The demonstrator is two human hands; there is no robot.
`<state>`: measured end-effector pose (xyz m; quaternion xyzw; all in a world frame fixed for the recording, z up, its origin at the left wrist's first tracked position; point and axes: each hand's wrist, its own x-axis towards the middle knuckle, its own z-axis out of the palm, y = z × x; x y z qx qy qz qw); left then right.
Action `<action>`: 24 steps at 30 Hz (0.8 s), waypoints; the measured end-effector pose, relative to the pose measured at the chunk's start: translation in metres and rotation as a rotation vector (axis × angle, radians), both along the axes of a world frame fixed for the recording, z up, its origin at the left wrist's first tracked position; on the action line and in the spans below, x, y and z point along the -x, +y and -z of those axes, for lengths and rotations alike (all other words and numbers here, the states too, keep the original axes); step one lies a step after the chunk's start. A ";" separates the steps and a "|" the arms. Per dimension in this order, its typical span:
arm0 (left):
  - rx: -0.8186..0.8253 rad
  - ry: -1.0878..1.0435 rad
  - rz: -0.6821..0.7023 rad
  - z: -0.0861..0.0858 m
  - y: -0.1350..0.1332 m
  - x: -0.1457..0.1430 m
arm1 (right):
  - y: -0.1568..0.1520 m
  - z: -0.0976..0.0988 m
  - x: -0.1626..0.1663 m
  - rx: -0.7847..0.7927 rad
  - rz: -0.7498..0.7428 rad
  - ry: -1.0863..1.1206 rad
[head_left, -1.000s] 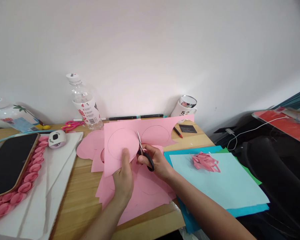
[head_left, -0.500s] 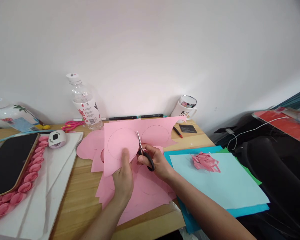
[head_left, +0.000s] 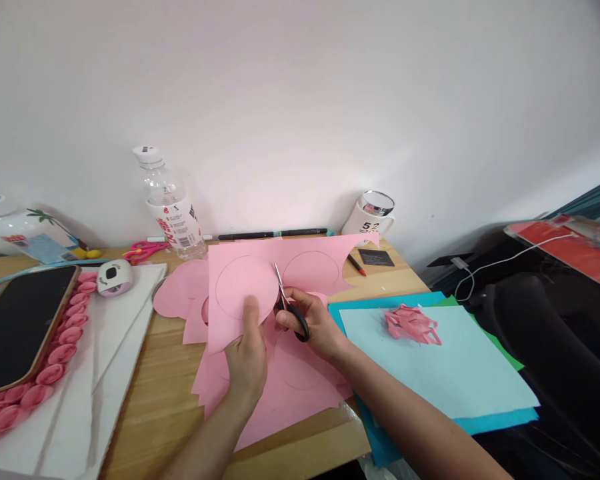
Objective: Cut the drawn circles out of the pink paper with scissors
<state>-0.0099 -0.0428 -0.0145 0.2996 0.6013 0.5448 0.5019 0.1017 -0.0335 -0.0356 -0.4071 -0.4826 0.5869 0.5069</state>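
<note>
My left hand [head_left: 248, 353] pinches the lower part of a pink paper sheet [head_left: 300, 249], its thumb lying on a circle drawn in thin line. A second drawn circle shows on the sheet's right half, and the right edge is cut into a curve. In my right hand [head_left: 311, 324] are black-handled scissors [head_left: 299, 323], their blades pointing up along the right side of the left circle, where the paper is cut. Below lie more pink sheets [head_left: 285, 410] with drawn circles. Cut pink rounds [head_left: 179, 288] rest to the left, partly covered by the held sheet.
A plastic bottle [head_left: 173, 213] and a white mug [head_left: 370, 217] stand by the wall. Leftward are a phone [head_left: 23, 327], pink paper roses [head_left: 55, 375] and a white board [head_left: 125, 347]. Crumpled pink paper [head_left: 411, 325] sits on pale blue sheets [head_left: 445, 373] at the right.
The sheet's upper right corner has shifted slightly to the right. Both hands and the scissors stay almost where they were.
</note>
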 end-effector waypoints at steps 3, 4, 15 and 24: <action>-0.011 0.001 -0.004 -0.001 0.000 0.000 | 0.000 0.000 0.000 -0.005 0.000 -0.006; -0.017 0.004 -0.009 -0.002 0.000 0.000 | 0.000 0.000 0.000 -0.008 0.000 -0.007; 0.008 0.028 -0.008 -0.003 0.003 0.002 | 0.001 0.003 0.000 -0.019 0.017 -0.015; 0.021 0.031 -0.013 -0.006 0.003 0.004 | 0.000 -0.001 0.000 -0.007 0.040 -0.050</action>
